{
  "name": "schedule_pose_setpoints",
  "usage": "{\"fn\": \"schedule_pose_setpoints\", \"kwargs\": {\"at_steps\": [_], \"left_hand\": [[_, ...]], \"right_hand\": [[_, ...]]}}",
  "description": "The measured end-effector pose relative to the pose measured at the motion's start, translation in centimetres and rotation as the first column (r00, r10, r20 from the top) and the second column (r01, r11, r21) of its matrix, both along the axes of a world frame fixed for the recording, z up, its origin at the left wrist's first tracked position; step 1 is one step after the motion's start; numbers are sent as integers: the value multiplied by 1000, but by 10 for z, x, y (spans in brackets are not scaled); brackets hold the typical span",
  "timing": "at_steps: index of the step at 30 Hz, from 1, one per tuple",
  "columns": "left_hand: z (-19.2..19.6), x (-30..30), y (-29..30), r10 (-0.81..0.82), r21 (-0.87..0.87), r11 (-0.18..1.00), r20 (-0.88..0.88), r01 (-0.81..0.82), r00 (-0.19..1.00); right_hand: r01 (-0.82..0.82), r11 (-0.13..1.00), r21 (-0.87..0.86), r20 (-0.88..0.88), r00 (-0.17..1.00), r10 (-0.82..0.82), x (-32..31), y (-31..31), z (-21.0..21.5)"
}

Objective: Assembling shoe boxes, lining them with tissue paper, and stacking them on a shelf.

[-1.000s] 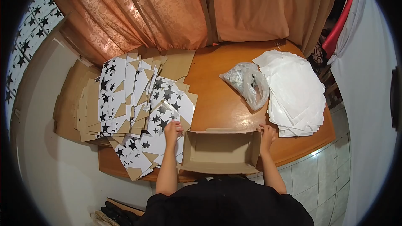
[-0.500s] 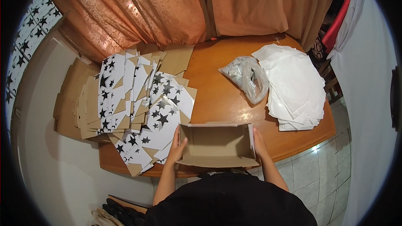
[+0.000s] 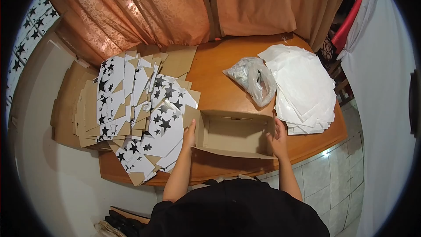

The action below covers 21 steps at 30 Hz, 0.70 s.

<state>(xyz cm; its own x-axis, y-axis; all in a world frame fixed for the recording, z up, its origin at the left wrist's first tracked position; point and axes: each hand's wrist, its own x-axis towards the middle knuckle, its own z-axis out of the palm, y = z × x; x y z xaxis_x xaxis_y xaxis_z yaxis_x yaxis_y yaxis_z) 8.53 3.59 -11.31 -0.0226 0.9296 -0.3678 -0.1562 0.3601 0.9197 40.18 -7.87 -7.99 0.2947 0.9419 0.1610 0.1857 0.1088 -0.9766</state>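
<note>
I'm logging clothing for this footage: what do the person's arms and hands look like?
A black top with short sleeves leaves both forearms bare. The left hand and right hand are ungloved, and no watch or bracelet shows on either wrist. Any rings are too small to tell.

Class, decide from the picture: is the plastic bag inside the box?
No, the bag lies on the table, outside the box.

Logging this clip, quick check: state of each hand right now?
Left hand: at the left side of the box; grip cannot be told.
Right hand: holding the box's right side, thumb inside.
</note>
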Motion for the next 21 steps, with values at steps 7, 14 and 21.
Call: {"fn": "schedule_pose_setpoints", "kwargs": {"at_steps": [7,14,21], "left_hand": [[43,-9,-38,312,734,678,-349,50,884],[75,0,-67,332,541,226,-824,810,458],[40,9,-49,225,364,738,-926,569,302]], "right_hand": [[346,899,-269,-211,889,-406,8,-8,-30],[322,886,-332,-265,870,-416,16,-6,-24],[241,916,-320,-379,854,-357,16,-6,-45]]}}
